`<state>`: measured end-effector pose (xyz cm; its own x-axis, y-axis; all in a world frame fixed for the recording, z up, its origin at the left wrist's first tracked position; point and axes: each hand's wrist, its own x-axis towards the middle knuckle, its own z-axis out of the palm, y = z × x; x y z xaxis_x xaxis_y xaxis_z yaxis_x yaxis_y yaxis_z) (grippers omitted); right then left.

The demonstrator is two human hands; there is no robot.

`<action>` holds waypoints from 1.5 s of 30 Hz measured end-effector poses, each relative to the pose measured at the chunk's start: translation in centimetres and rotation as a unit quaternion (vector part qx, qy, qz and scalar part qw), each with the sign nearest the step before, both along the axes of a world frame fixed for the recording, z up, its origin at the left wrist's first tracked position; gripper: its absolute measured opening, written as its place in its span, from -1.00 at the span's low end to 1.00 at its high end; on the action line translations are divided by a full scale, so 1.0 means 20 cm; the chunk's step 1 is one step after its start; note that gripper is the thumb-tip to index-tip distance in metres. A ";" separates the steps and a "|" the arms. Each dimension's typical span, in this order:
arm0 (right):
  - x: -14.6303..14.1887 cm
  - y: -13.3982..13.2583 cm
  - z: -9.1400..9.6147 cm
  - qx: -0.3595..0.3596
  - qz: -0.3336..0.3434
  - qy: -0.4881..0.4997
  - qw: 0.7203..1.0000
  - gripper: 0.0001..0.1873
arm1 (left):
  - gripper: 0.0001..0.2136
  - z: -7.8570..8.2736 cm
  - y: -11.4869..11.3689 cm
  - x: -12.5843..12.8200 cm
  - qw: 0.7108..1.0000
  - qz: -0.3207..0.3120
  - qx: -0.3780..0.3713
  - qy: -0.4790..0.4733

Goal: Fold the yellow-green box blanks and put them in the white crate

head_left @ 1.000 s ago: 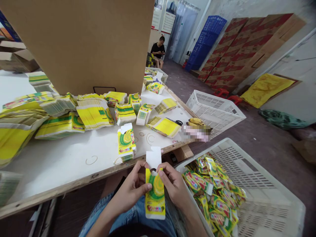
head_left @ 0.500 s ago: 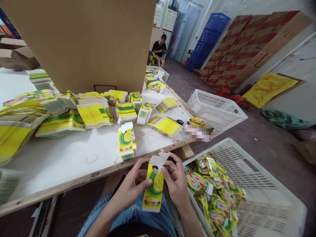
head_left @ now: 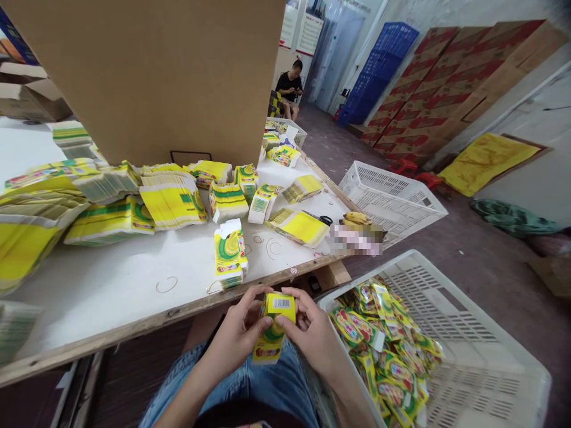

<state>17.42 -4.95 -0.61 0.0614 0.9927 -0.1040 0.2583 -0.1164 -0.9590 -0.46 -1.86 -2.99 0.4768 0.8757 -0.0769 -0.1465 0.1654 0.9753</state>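
Note:
Above my lap, a small yellow and green carton [head_left: 270,348] is held between both hands, its end with a barcode facing up. My left hand [head_left: 243,327] grips the carton's left side, thumb on the front panel. On the other side my right hand [head_left: 310,327] pinches it near the upper end, thumb pressed on the front. Some fingers of both hands are hidden behind the carton. Just beyond, at the table's front edge, stands a stack of matching flat cartons [head_left: 229,252].
Bundles of flat cartons [head_left: 172,202] spread across the white table [head_left: 134,267]. Scissors [head_left: 325,219] and bananas [head_left: 357,219] lie at its right end. A white crate [head_left: 482,333] with yellow packets [head_left: 397,356] stands at my right. A large cardboard box [head_left: 165,77] blocks the view ahead; a person [head_left: 289,86] sits beyond.
The carton's white top flaps, standing up before, are folded over, and the barcode end now shows. My right thumb has moved down and inward onto the front panel.

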 end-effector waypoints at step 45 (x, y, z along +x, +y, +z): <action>0.06 -0.02 -0.18 0.063 -0.315 0.293 0.901 -0.65 | -0.60 -0.06 0.24 -0.19 0.853 0.246 0.299 0.351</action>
